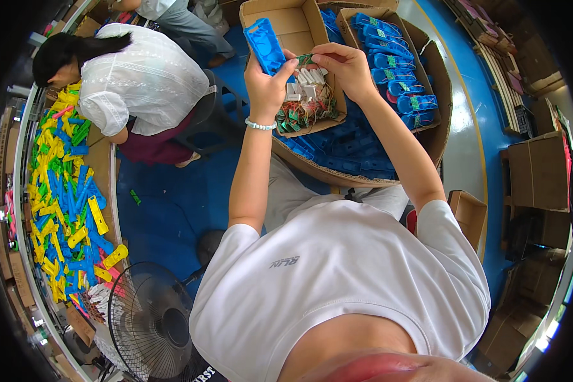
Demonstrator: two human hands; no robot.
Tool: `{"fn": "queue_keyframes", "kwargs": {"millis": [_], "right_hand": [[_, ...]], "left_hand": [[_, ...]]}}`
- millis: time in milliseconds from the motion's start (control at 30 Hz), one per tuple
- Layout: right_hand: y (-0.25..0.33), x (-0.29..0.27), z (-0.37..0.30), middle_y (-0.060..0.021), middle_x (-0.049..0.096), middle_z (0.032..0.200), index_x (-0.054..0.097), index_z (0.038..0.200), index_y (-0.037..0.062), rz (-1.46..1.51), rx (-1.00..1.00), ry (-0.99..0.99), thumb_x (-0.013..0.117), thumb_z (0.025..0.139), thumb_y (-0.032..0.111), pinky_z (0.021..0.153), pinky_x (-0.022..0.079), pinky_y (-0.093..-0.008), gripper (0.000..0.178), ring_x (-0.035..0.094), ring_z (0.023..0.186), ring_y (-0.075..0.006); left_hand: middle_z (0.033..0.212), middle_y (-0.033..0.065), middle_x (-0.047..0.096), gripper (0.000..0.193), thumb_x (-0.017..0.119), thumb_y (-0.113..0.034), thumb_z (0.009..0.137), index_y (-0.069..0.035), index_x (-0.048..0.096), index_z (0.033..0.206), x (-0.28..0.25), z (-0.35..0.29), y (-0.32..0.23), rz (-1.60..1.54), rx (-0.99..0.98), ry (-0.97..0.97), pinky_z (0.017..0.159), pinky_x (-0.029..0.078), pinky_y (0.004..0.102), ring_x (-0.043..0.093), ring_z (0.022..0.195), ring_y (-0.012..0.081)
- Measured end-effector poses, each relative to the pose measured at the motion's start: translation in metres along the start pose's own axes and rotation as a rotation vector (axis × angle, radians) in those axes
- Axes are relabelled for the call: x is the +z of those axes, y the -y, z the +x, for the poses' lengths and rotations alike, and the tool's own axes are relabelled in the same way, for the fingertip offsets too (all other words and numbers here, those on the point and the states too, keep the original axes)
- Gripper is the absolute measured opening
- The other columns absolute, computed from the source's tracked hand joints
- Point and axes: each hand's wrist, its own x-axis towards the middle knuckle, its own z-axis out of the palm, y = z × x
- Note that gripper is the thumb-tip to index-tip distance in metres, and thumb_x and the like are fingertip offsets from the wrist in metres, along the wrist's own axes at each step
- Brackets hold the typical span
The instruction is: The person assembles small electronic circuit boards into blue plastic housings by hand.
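Observation:
My left hand (267, 86) is closed around a blue plastic housing (265, 46), which it holds tilted with its open inner side showing. Pinched in the fingertips of my right hand (345, 67) is a small green circuit board (305, 60), close beside the housing. Just below both hands is a cardboard tray (328, 28) with white blocks (311, 77) and several wired green circuit boards (293, 121) in it. To the right, a carton (401, 25) holds rows of blue housings (391, 60) with green boards and thin wires fitted. More blue housings (363, 149) lie loose under the tray.
On the left, a long bench (111, 184) bears a heap of yellow, blue, green and pink plastic parts (63, 191); a co-worker (143, 76) bends over it. A black fan (165, 321) stands at lower left. Cardboard boxes (538, 172) line the right side.

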Motion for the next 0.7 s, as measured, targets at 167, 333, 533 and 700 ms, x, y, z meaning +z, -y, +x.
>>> {"fn": "queue_keyframes", "kwargs": {"millis": [167,333,533,700], "right_hand": [[0.013,-0.008,-0.009,-0.0100,0.072,0.095,0.071,0.103,-0.0051,-0.015,0.011,-0.092,0.069,0.089,0.001,0.081,0.054,-0.0260,0.016,0.069,0.085,-0.0158],[0.040,-0.016,-0.025,-0.0092,0.069,0.107,0.073,0.095,-0.0030,0.024,0.031,-0.029,0.071,0.087,0.005,0.085,0.050,-0.0259,0.012,0.064,0.096,-0.0144],[0.055,-0.004,-0.041,-0.0130,0.062,0.122,0.070,0.096,-0.0049,-0.005,-0.011,-0.066,0.070,0.088,0.006,0.092,0.050,-0.0306,0.014,0.063,0.103,-0.0167],[0.059,-0.010,-0.052,-0.0148,0.061,0.121,0.068,0.096,-0.0047,-0.041,-0.006,-0.147,0.072,0.088,0.006,0.090,0.051,-0.0269,0.014,0.063,0.100,-0.0134]], "left_hand": [[0.091,0.0092,0.067,0.023,0.069,-0.004,0.086,-0.001,0.056,0.104,0.017,0.005,-0.005,-0.040,-0.027,-0.085,0.064,0.057,0.0312,0.067,0.071,0.0174],[0.093,0.0072,0.066,0.027,0.049,-0.028,0.100,-0.004,0.059,0.107,0.021,0.006,-0.011,-0.572,-0.307,-0.060,0.070,0.055,0.0354,0.067,0.079,0.0182],[0.090,0.0026,0.067,0.023,0.053,-0.017,0.101,0.002,0.066,0.103,0.059,-0.008,-0.022,-0.409,-0.188,-0.096,0.067,0.050,0.0259,0.062,0.076,0.0100],[0.094,0.0028,0.068,0.030,0.055,-0.013,0.100,0.007,0.064,0.120,0.075,-0.021,-0.026,-0.372,-0.121,-0.070,0.069,0.046,0.0207,0.059,0.079,0.0051]]}}
